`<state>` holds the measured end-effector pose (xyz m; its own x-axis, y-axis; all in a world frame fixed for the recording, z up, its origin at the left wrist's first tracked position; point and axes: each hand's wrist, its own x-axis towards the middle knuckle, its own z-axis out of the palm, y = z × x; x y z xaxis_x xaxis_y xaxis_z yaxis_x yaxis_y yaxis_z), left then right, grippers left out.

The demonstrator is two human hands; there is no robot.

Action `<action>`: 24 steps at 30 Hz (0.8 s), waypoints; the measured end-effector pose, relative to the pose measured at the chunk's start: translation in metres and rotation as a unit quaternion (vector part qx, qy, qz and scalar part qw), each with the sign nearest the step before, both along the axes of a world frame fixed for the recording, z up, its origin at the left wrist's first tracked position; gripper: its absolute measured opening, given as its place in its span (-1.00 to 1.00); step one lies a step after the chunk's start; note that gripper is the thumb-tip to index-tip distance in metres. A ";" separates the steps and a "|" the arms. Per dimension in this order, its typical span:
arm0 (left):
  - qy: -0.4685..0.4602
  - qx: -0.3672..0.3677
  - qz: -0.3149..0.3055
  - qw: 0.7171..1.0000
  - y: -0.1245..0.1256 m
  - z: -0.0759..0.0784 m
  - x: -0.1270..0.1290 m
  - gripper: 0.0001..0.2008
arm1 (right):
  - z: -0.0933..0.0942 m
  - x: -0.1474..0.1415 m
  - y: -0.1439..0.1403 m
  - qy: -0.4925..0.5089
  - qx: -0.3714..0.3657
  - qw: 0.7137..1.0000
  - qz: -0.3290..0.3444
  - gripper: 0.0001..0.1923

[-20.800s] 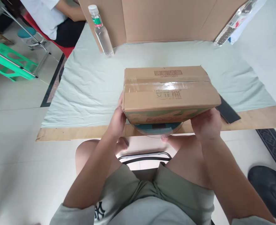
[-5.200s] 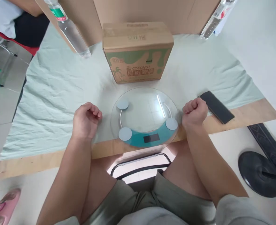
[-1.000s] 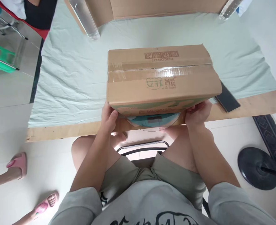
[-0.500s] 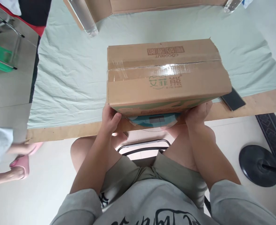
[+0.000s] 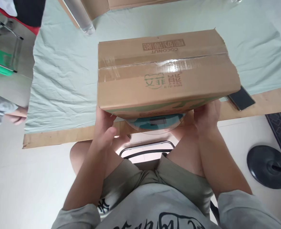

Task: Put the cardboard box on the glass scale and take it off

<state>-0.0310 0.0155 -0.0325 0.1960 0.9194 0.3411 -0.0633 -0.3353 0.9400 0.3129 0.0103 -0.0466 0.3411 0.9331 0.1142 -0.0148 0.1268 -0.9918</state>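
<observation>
A taped cardboard box (image 5: 130, 89) with brown and green printing is between my hands, and its top faces me. At its near left lower corner is my left hand (image 5: 104, 125), fingers partly hidden under the edge and thumb off the cardboard. My right hand (image 5: 207, 114) grips the lower right edge, most of its fingers out of sight beneath. Under the box's front a round glass disc with a blue face and a grey window (image 5: 158, 121), like a weighing scale, sticks out past the table edge. Whether the box rests on it is hidden.
A black phone (image 5: 241, 98) lies at the table's front right, by the box. Clear tape-like rolls or tubes (image 5: 79, 16) and an open carton (image 5: 99, 8) stand at the back. Another person's leg or arm (image 5: 13, 114) shows at left. A black round base (image 5: 269, 167) is on the floor.
The box has come up closer to me and shifted slightly left. My left thumb has come away from its corner. At left, the other person has moved and the pink slippers are out of view.
</observation>
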 end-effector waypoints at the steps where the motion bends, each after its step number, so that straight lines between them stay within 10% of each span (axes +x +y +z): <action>1: -0.004 -0.018 0.001 1.000 -0.004 0.008 0.001 -0.27 | 0.007 -0.001 -0.003 0.023 0.004 1.000 -0.018 -0.67; 9: 0.025 -0.099 -0.032 0.994 0.001 0.035 0.002 -0.36 | 0.060 -0.006 -0.025 0.029 -0.032 0.997 0.058 -0.59; 24: 0.065 0.019 -0.038 0.997 0.016 0.022 0.011 -0.21 | 0.050 -0.016 -0.010 -0.039 0.041 0.998 0.039 -0.52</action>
<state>-0.0204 0.0318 -0.0109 0.3100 0.8872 0.3419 0.0318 -0.3690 0.9289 0.2974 -0.0001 0.0030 0.2554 0.9425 0.2155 0.0501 0.2097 -0.9765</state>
